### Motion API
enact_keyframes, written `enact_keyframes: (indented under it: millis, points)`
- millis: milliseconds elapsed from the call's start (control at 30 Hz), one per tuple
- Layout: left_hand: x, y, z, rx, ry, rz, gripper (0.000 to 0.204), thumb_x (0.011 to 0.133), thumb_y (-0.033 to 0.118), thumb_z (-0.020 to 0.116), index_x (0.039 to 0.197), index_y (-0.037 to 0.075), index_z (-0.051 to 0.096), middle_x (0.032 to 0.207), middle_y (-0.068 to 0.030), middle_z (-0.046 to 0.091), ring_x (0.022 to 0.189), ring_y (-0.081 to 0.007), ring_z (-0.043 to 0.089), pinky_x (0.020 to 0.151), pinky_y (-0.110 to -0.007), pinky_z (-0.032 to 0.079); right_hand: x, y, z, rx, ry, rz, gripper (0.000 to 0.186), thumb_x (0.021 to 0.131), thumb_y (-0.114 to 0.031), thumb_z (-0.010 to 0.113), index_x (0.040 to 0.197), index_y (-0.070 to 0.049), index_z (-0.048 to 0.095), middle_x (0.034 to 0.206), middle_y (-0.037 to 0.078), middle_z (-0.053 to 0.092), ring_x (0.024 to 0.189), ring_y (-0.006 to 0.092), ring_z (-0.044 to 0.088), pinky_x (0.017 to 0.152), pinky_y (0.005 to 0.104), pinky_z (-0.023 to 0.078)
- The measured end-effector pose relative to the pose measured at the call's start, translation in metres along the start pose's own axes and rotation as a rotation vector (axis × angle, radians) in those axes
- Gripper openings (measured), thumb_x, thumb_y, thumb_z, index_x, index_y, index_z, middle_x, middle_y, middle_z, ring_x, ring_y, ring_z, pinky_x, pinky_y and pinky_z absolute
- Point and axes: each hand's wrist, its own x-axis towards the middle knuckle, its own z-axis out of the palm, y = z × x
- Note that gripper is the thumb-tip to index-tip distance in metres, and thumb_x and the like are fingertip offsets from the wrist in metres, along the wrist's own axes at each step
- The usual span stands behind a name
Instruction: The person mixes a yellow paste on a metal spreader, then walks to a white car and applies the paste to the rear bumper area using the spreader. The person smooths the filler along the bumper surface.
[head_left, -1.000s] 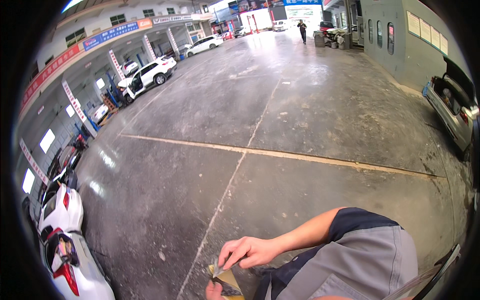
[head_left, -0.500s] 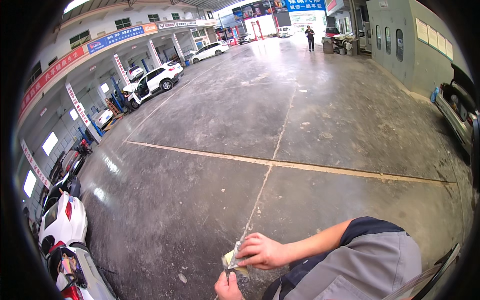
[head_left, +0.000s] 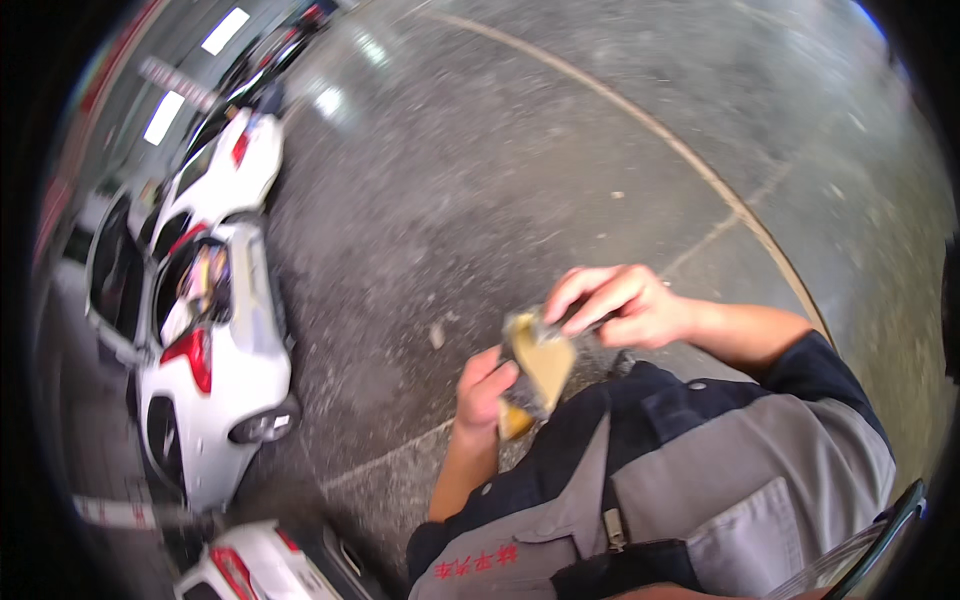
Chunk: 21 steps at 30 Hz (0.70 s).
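Observation:
My left hand (head_left: 485, 388) is closed on a flat, scraper-like plate (head_left: 550, 368) with a pale cream-yellow face and grey, smeared-looking edges. A darker yellow patch shows at the plate's lower end. At its upper edge, my right hand (head_left: 632, 305) is closed, thumb and fingers pinching a thin grey piece (head_left: 552, 328) that touches or overlaps the plate. Motion blur hides the exact kind of both pieces. Both hands are in front of my grey and navy work clothes (head_left: 700, 450).
To the left stands a white car (head_left: 225, 400) with its rear hatch raised and loose things inside. Another white car (head_left: 235, 165) is beyond it, and part of a third (head_left: 265, 565) shows at the lower left. A pale line (head_left: 680, 145) crosses the grey concrete floor (head_left: 420, 210).
My view has swung down and left, bringing the parked cars closer. Both hands appear higher in the picture. The plate's cream face now shows more, and the right hand has drawn back along its edge.

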Motion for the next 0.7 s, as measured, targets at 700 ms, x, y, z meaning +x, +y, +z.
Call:
enact_keyframes:
  millis: [700]
  points:
    - [0.404,0.151,-0.299,-0.085,0.018,-0.014,0.031,0.103,0.011,0.055,0.131,-0.004,0.060,0.116,-0.0065,0.070,0.104,-0.0136,0.066,0.094,-0.029,0.052,0.345,0.210,-0.281,-0.433,0.118,-0.043,0.040,0.067,0.012,0.062,0.101,-0.003,0.077,0.115,0.012,0.069,0.109,0.0310,0.063,0.097,0.0458,0.048]
